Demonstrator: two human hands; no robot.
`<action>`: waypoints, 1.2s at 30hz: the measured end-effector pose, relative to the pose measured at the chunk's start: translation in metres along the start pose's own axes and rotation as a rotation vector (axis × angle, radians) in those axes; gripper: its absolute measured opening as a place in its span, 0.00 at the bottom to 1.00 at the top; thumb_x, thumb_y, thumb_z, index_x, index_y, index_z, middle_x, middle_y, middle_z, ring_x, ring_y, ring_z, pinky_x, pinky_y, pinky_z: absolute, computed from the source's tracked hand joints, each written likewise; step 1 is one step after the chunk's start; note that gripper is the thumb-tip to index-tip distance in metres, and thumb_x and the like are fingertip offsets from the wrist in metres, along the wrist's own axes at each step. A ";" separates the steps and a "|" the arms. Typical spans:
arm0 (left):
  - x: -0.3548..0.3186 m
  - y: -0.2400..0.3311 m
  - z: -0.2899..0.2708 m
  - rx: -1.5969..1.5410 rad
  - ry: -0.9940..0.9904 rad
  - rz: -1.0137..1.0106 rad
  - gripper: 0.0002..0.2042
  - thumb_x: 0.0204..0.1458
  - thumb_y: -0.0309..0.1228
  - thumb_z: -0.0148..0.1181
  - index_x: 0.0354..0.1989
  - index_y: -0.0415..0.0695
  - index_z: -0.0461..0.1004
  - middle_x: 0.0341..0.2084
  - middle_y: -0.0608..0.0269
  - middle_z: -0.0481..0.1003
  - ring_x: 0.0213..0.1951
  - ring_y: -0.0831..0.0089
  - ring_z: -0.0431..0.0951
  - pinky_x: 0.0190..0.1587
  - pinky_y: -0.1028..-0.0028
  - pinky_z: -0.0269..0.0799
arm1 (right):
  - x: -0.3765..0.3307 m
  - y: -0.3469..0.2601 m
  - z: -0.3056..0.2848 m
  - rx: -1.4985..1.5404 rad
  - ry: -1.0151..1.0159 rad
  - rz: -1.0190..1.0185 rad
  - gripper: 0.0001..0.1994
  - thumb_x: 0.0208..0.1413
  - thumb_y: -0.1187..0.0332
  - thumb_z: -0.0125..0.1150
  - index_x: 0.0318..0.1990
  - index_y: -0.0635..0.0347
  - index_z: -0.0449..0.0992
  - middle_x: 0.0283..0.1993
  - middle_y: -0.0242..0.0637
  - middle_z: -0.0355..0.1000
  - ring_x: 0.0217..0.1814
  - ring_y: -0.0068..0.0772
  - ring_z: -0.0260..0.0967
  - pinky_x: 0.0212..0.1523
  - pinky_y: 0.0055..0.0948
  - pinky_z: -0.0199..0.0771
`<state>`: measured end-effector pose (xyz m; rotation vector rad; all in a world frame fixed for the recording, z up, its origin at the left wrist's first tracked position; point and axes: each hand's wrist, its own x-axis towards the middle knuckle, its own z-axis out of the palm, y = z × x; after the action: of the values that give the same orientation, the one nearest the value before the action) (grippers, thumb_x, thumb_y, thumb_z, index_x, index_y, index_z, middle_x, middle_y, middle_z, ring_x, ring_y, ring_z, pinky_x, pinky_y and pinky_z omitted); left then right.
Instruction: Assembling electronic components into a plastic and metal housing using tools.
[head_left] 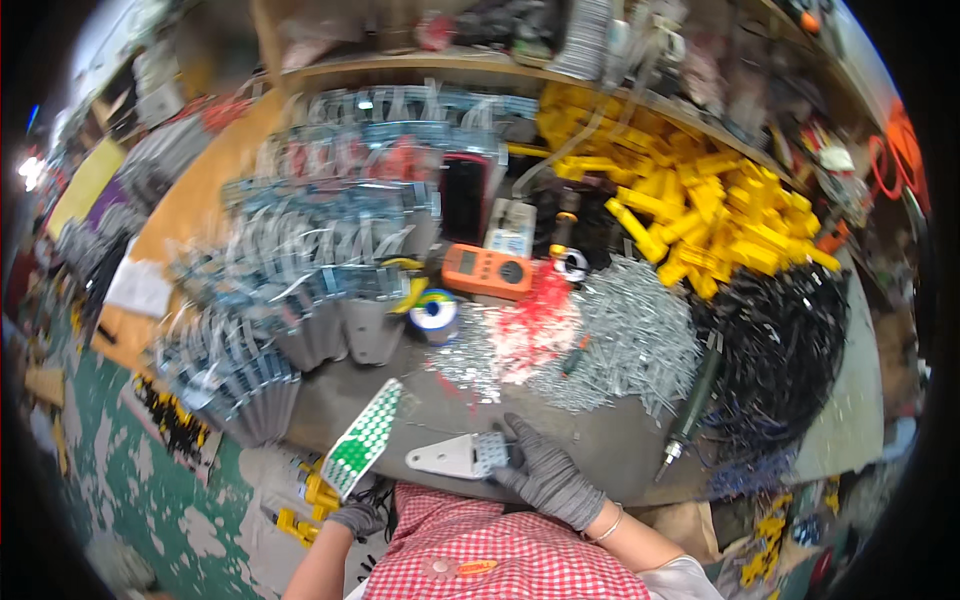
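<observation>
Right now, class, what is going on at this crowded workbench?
A person in grey gloves works at a cluttered bench. The right hand presses on a pale triangular metal plate at the bench's near edge. The left hand hangs below the edge, under a green-and-white perforated strip. Behind lie silver pins, yellow plastic parts and an orange multimeter.

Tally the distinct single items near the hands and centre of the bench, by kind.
Grey-gloved hands: 2 (right hand, left hand)
Metal plate: 1
Green-white dotted board: 1
Orange meter: 1
Solder spool: 1
Pen-shaped tool: 1
Total: 7
</observation>
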<state>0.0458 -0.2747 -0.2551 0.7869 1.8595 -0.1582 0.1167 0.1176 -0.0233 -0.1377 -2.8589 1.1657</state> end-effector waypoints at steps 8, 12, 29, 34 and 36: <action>-0.170 0.183 -0.200 -0.359 0.779 0.730 0.25 0.50 0.51 0.66 0.51 0.48 0.78 0.40 0.52 0.79 0.45 0.51 0.78 0.49 0.54 0.72 | -0.006 0.040 -0.065 -0.200 -0.084 0.337 0.13 0.60 0.57 0.61 0.44 0.55 0.79 0.41 0.45 0.77 0.42 0.50 0.76 0.47 0.43 0.75; -0.131 0.232 -0.235 0.224 1.156 0.524 0.31 0.48 0.53 0.67 0.58 0.48 0.72 0.48 0.52 0.75 0.49 0.50 0.74 0.51 0.52 0.69 | 0.050 0.076 -0.111 -0.257 0.422 0.060 0.11 0.58 0.62 0.63 0.41 0.58 0.80 0.41 0.44 0.76 0.45 0.49 0.73 0.49 0.42 0.73; -0.058 0.287 -0.245 0.226 0.881 0.763 0.30 0.56 0.54 0.59 0.61 0.47 0.70 0.50 0.46 0.73 0.51 0.47 0.74 0.56 0.51 0.68 | 0.228 0.084 -0.146 -0.536 0.276 0.439 0.22 0.51 0.49 0.65 0.48 0.52 0.82 0.48 0.39 0.80 0.55 0.42 0.74 0.54 0.40 0.73; -0.031 0.301 -0.294 -0.185 0.633 0.876 0.31 0.59 0.56 0.56 0.61 0.45 0.70 0.54 0.45 0.72 0.56 0.45 0.71 0.61 0.54 0.65 | 0.241 0.106 -0.144 -0.580 0.270 0.492 0.18 0.52 0.57 0.64 0.48 0.53 0.80 0.49 0.43 0.79 0.55 0.45 0.75 0.54 0.42 0.74; -0.034 0.304 -0.304 -0.219 0.638 0.839 0.28 0.61 0.53 0.55 0.61 0.43 0.70 0.55 0.45 0.72 0.58 0.50 0.71 0.62 0.59 0.65 | 0.239 0.121 -0.145 -0.504 0.394 0.440 0.18 0.51 0.55 0.64 0.46 0.53 0.79 0.43 0.45 0.79 0.49 0.49 0.77 0.50 0.45 0.76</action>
<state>-0.0069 0.0828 -0.0199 1.4998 1.8914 0.9015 -0.1021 0.3288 -0.0007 -0.9357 -2.7463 0.3497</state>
